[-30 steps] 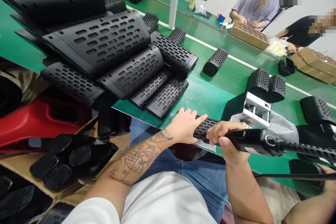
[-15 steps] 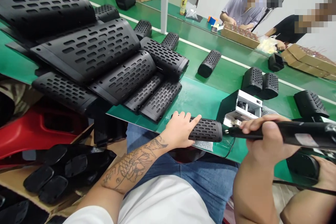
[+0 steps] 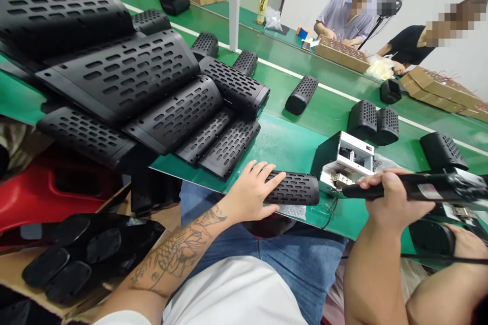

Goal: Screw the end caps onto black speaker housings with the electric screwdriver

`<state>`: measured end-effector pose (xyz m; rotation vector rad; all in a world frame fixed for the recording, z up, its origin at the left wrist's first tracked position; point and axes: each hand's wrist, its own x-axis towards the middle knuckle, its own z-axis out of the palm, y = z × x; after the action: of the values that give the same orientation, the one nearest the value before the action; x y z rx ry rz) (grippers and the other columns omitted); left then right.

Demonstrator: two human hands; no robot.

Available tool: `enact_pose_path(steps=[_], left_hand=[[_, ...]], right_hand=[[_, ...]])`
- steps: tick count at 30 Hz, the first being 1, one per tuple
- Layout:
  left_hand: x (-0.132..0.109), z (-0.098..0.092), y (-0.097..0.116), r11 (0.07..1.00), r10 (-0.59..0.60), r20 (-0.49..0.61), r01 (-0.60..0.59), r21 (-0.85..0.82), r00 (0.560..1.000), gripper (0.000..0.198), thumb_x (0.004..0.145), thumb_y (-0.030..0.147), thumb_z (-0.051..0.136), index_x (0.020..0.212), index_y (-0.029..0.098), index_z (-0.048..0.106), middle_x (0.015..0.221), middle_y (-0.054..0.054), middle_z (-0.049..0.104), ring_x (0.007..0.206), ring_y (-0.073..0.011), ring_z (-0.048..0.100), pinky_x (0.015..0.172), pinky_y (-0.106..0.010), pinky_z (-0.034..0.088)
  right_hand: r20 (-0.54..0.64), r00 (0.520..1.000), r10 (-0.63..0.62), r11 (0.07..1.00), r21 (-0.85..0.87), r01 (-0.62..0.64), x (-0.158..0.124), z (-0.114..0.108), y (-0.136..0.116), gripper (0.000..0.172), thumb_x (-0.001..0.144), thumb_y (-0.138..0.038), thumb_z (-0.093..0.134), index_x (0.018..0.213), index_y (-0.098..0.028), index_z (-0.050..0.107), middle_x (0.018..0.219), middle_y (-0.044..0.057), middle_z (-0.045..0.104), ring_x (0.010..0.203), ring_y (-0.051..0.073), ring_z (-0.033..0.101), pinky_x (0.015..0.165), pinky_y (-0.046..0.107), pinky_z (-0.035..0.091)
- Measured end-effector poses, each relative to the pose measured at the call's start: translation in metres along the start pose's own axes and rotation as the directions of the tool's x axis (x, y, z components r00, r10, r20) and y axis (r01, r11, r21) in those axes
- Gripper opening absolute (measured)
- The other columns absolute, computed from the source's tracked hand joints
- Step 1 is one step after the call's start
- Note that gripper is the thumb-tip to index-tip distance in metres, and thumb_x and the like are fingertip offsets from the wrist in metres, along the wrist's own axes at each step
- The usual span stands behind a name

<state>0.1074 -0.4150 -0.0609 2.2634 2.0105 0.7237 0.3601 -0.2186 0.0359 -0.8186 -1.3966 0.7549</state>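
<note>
My left hand (image 3: 251,190) rests over a black slotted housing (image 3: 293,188), thumb on the near side and fingers across its top. The housing lies on its side at the table's front edge, one end facing right. My right hand (image 3: 396,195) is wrapped around a black electric screwdriver (image 3: 423,186), held level with its tip pointing left. That tip is at the front of a black-and-white screw feeder (image 3: 345,157), apart from the housing's end. Bubble wrap (image 3: 295,212) lies partly under the housing.
Several black slotted housings (image 3: 141,76) are piled at the left. More housings (image 3: 303,94) stand along the green table (image 3: 282,134). A box of black parts (image 3: 68,259) sits at lower left. A co-worker's hand (image 3: 470,244) is at right; two people work across the table.
The screwdriver in my right hand has drawn away from the housing's right end to the front of the screw feeder. My left hand stays on the housing.
</note>
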Motion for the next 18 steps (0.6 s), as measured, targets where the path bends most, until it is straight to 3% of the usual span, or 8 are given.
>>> enact_pose_path(steps=[3,5,8,11,14,18], left_hand=[[-0.021,0.017,-0.015,0.985,-0.030,-0.220,-0.008,-0.170,0.975,0.090,0.098,0.046,0.081,0.176,0.020,0.046,0.178,-0.027,0.046,0.167,-0.0469,0.048,0.140,-0.071,0.037],[-0.032,0.029,-0.025,0.951,-0.073,-0.292,-0.022,-0.309,0.954,0.097,0.096,0.042,0.082,0.180,0.022,0.036,0.182,-0.028,0.037,0.173,-0.0458,0.042,0.139,-0.070,0.041],[-0.043,0.044,-0.036,0.890,-0.123,-0.251,-0.005,-0.456,0.960,0.110,0.090,0.041,0.087,0.181,0.024,0.028,0.185,-0.028,0.031,0.175,-0.0447,0.040,0.139,-0.069,0.043],[-0.047,0.053,-0.040,0.867,-0.145,-0.212,0.020,-0.499,0.966,0.114,0.087,0.041,0.091,0.180,0.022,0.028,0.187,-0.029,0.027,0.178,-0.0439,0.036,0.142,-0.068,0.040],[-0.046,0.055,-0.042,0.860,-0.144,-0.212,0.016,-0.510,0.967,0.112,0.087,0.040,0.093,0.178,0.021,0.031,0.187,-0.030,0.027,0.179,-0.0434,0.035,0.144,-0.066,0.038],[-0.044,0.058,-0.043,0.840,-0.170,-0.172,0.052,-0.540,0.970,0.113,0.082,0.044,0.097,0.175,0.021,0.038,0.186,-0.028,0.031,0.177,-0.0444,0.038,0.143,-0.066,0.040]], right_hand=[[0.164,0.984,-0.069,0.959,0.284,0.020,-0.015,0.000,-0.026,0.007,0.082,-0.029,0.082,0.082,-0.024,0.078,0.062,-0.003,0.068,0.046,0.018,0.061,0.049,0.038,0.060],[0.338,0.934,-0.113,0.900,0.433,-0.048,-0.032,0.008,-0.047,0.014,0.089,-0.035,0.085,0.097,-0.025,0.084,0.065,-0.001,0.071,0.048,0.019,0.063,0.050,0.040,0.062],[0.524,0.843,-0.123,0.847,0.498,-0.186,-0.062,0.037,-0.074,0.018,0.099,-0.041,0.085,0.109,-0.026,0.084,0.068,-0.001,0.069,0.050,0.019,0.064,0.057,0.042,0.064],[0.623,0.767,-0.155,0.808,0.526,-0.265,-0.086,0.075,-0.085,0.019,0.102,-0.044,0.085,0.111,-0.028,0.083,0.070,-0.003,0.069,0.052,0.016,0.065,0.061,0.038,0.064],[0.700,0.692,-0.176,0.776,0.531,-0.341,-0.098,0.104,-0.076,0.017,0.103,-0.039,0.086,0.114,-0.026,0.081,0.073,-0.003,0.071,0.056,0.015,0.069,0.064,0.035,0.065],[0.766,0.629,-0.134,0.801,0.457,-0.387,-0.105,0.120,-0.053,0.012,0.104,-0.034,0.084,0.111,-0.025,0.078,0.078,-0.002,0.075,0.063,0.016,0.072,0.067,0.035,0.064]])
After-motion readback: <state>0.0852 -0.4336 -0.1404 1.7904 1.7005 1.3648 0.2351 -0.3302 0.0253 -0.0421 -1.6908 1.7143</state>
